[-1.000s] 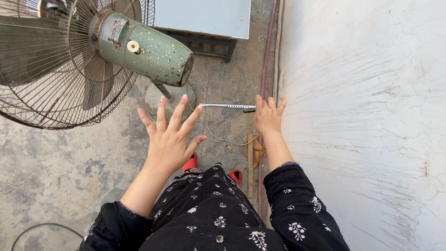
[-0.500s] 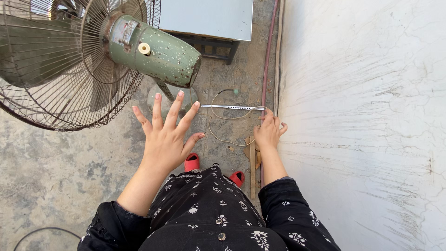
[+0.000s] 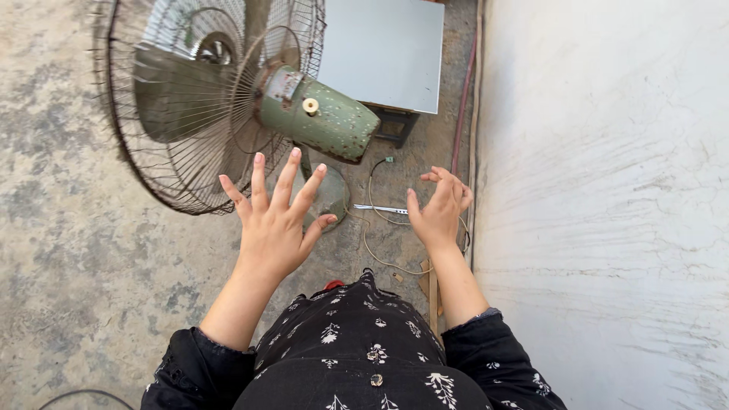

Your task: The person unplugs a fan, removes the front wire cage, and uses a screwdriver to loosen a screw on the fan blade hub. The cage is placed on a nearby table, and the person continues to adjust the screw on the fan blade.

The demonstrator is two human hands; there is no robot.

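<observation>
Beside fan motor (image 3: 319, 118): left hand (image 3: 275, 224) raised, fingers spread, empty. Right hand (image 3: 439, 212) near wall, fingers loosely curled, gripping nothing. Best kept clear of wire guard (image 3: 175, 99); cable (image 3: 380, 228) below, on floor.

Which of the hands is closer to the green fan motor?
Left. The left hand is spread open just below the green fan motor, fingertips close under it. The right hand is curled further away, near the white wall.

You wear a black garment (image 3: 357, 342) printed with small white flowers, buttoned down the front. Its long sleeves (image 3: 194, 372) are pushed up, with lacy black cuffs.
</observation>
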